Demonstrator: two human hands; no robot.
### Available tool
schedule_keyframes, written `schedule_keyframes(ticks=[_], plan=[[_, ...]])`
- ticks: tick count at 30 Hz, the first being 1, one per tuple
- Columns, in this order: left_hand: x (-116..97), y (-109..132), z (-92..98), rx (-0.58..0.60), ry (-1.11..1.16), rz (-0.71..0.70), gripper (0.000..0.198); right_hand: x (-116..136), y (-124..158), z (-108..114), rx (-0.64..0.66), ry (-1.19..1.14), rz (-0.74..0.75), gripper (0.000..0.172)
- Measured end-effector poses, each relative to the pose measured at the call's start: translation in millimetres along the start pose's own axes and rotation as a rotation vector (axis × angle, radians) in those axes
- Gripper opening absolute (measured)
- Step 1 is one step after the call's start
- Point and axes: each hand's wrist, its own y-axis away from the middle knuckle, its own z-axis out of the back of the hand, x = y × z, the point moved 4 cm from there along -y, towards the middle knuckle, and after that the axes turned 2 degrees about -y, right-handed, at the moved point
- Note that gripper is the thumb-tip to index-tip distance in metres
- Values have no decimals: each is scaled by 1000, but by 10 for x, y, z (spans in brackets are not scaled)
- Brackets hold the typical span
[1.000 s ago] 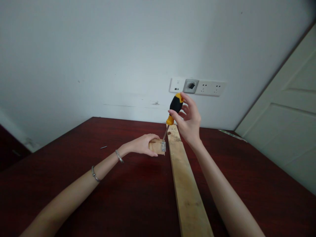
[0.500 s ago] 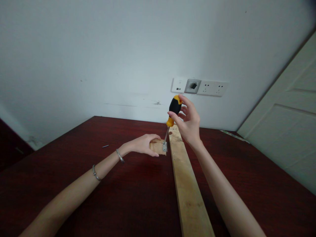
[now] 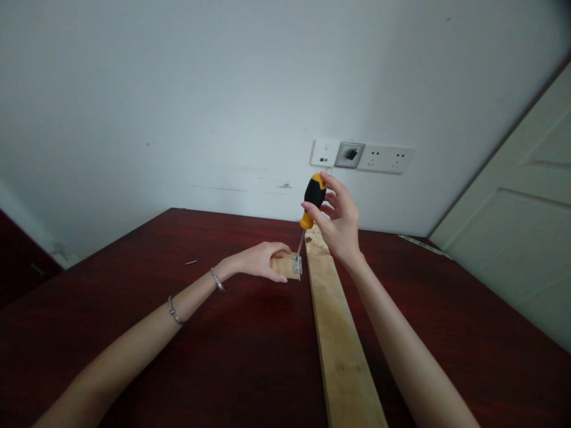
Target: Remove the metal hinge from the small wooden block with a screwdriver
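The right hand (image 3: 341, 229) closes its grip on a screwdriver (image 3: 311, 205) — tip at the hinge (image 3: 297, 265); the left hand (image 3: 259, 260) clasps a wood block (image 3: 285, 266) beside the plank (image 3: 339, 333) on the table (image 3: 134, 285).

**Dark red table and what is laid on it**

A dark red-brown wooden table (image 3: 245, 356) is seen reaching back to the wall. A long pale plank (image 3: 339, 333) is laid on it lengthwise, from the near edge toward the wall. A small wooden block (image 3: 285, 264) is set just left of the plank's far end. A small dark fastener (image 3: 191, 262) is left well apart on the left, and a thin pale strip (image 3: 419, 242) is seen at the far right edge
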Motion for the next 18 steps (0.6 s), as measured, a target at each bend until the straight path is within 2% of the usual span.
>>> schedule_keyframes(ticks=[12, 18], plan=[[28, -12, -12, -9, -15, 1, 60, -24, 7, -13, 3, -29, 2, 52], [37, -12, -10, -24, -58, 12, 60, -40, 21, -38, 46, -49, -48, 52]])
